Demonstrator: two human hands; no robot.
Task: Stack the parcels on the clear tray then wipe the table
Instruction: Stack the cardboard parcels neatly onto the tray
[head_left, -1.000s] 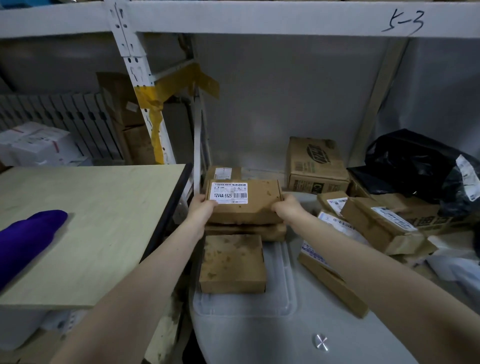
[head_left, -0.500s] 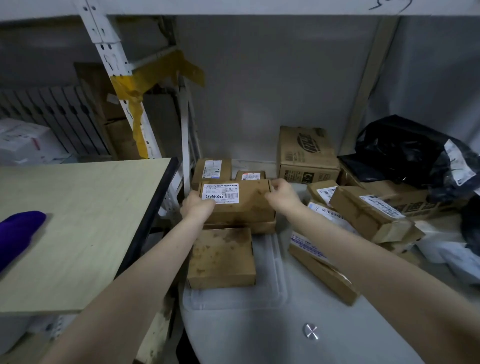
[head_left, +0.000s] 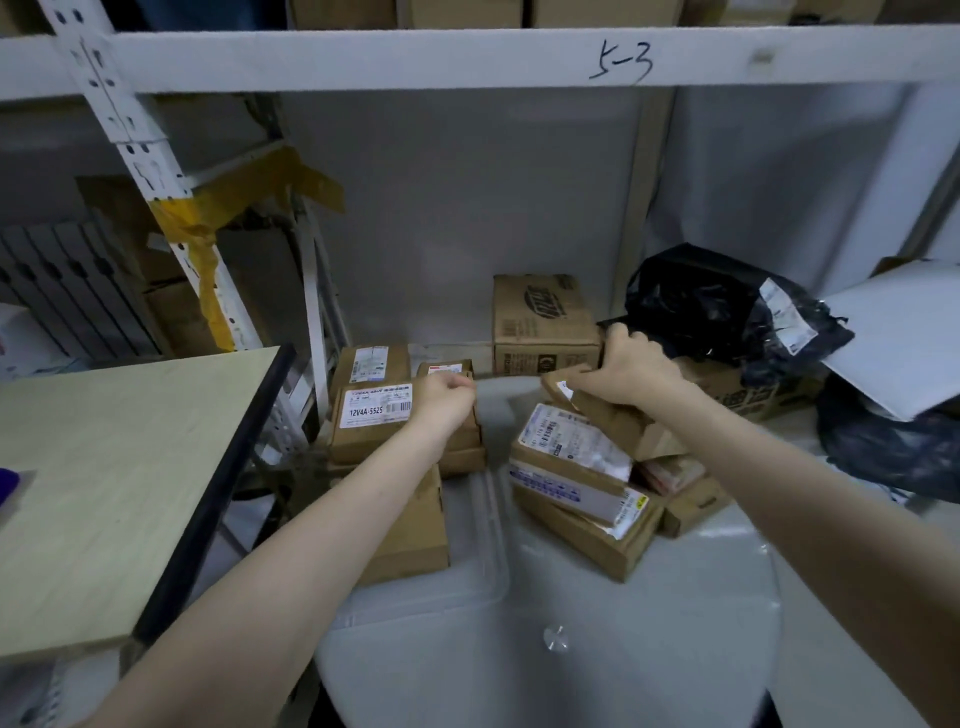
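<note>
Reaching out over the round white table, the person has both bare arms stretched toward the cardboard parcels. The right hand is clamped over the top edge of a brown parcel that sits tilted on the heap of parcels at the right side of the table. The left hand is curled into a loose fist with nothing in it, resting at the right edge of the labelled box marked 12V4A-5525. That box tops a short stack at the far end of the clear tray; a flat plain box lies nearer on the same tray, partly behind the left forearm. Behind the heap stands an upright printed carton, and a black plastic bag lies to its right. A pale wooden tabletop stands off to the left, with a sliver of purple cloth at its edge.
</note>
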